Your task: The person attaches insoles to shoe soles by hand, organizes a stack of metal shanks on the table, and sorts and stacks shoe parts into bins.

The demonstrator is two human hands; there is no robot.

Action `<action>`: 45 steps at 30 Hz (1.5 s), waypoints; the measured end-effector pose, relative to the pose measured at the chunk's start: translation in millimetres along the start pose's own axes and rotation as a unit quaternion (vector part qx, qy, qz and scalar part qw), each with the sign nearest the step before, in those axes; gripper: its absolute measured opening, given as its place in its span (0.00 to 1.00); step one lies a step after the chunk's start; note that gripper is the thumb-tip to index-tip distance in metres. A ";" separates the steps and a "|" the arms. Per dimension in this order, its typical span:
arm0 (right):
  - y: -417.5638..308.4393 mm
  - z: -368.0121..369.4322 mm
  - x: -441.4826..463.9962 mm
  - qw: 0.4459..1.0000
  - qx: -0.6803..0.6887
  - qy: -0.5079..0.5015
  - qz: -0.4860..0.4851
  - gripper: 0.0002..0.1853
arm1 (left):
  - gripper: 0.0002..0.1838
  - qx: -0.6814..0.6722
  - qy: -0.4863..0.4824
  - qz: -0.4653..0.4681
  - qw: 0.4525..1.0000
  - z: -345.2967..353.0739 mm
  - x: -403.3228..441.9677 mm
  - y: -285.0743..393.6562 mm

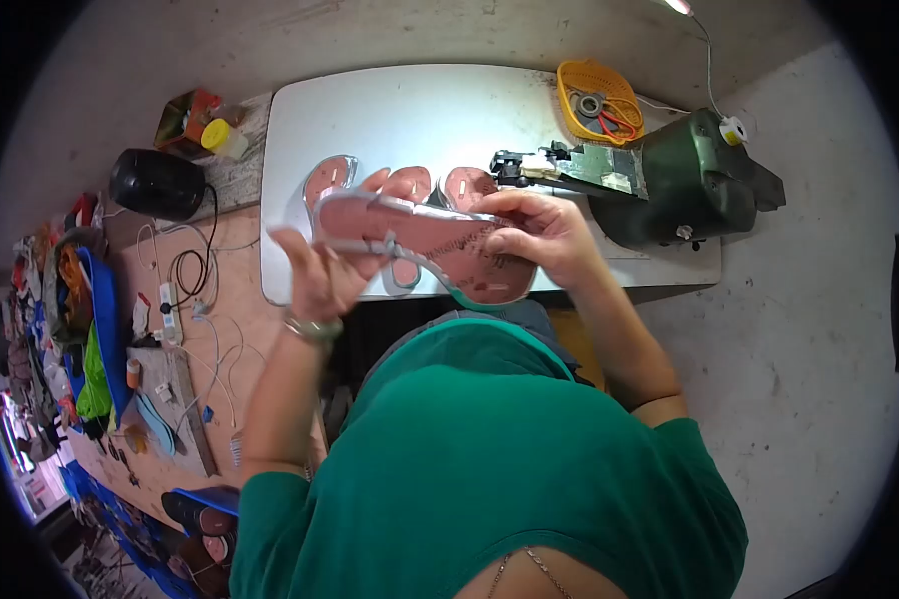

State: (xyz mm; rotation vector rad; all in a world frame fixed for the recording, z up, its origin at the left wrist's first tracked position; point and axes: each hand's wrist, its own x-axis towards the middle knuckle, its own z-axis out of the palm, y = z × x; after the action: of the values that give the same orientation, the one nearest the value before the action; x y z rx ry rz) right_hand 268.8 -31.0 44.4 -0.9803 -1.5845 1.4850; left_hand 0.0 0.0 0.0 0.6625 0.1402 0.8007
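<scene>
A pink sandal sole (469, 258) with a silvery edge and a thin strap is held up over the front edge of the white table. My right hand (544, 235) pinches its wide end between thumb and fingers. At the narrower end is my left hand (335, 270), its thumb spread away and some fingers behind the sole. Behind the held piece, more pink soles lie on the table, among them one at the left (330, 178) and one near the machine (464, 185).
A dark green sewing machine (684, 185) stands on the right of the white table (400, 105). A yellow basket (577, 75) with tools sits at the back. Left are a black speaker-like object (157, 185), cables, a yellow-lidded jar (220, 137) and a blue bin (105, 319).
</scene>
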 end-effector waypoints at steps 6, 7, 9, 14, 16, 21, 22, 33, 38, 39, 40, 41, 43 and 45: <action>11.1 35.8 7.0 0.968 0.183 0.162 -0.053 0.17 | 0.32 0.060 0.190 0.160 0.967 78.5 44.2 -49.4; 10.3 37.3 8.0 0.962 0.189 0.183 -0.078 0.17 | 0.26 0.028 0.228 0.121 0.966 79.1 47.0 -49.2; 10.7 39.4 7.9 0.962 0.173 0.192 -0.093 0.18 | 0.24 0.029 0.231 0.120 0.965 81.9 48.5 -46.6; 6.8 46.3 5.0 0.947 0.210 0.217 -0.112 0.18 | 0.16 0.012 0.256 0.122 0.959 98.6 45.2 -34.0; 0.9 49.1 5.2 0.938 0.242 0.220 -0.112 0.18 | 0.14 0.005 0.262 0.125 0.957 99.6 43.5 -31.9; -4.9 54.9 4.0 0.939 0.241 0.226 -0.098 0.19 | 0.12 -0.027 0.185 0.128 0.974 86.3 36.0 -30.7; -4.0 54.8 3.5 0.940 0.245 0.218 -0.093 0.17 | 0.12 -0.032 0.171 0.128 0.976 84.5 34.4 -29.5; -12.7 36.2 0.9 0.976 0.201 -0.030 0.078 0.15 | 0.12 0.067 0.111 0.094 0.987 83.9 11.6 0.3; -6.4 37.2 6.2 0.958 0.251 -0.085 0.107 0.18 | 0.13 0.091 0.137 0.054 0.985 86.6 4.9 9.6; -4.9 35.8 7.4 0.949 0.265 -0.108 0.134 0.18 | 0.13 0.078 0.144 0.049 0.985 87.4 4.6 11.2; -6.0 37.2 8.4 0.949 0.264 -0.111 0.135 0.18 | 0.13 0.077 0.146 0.051 0.985 88.2 4.1 11.7; -8.3 40.0 10.1 0.938 0.293 -0.123 0.137 0.17 | 0.14 0.069 0.136 0.038 0.988 89.1 4.1 11.9; -13.3 47.2 11.0 0.914 0.354 -0.144 0.139 0.17 | 0.15 0.051 0.114 0.006 0.992 90.0 4.0 11.8; -19.7 53.6 7.5 0.900 0.381 -0.131 0.164 0.16 | 0.15 0.055 0.104 -0.008 0.993 88.4 3.5 12.2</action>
State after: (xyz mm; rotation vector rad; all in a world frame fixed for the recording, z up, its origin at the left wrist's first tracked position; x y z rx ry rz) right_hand 216.5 -48.1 61.3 -0.6051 -0.8524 2.2999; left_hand 26.5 -35.2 77.7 0.6796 0.3800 0.8492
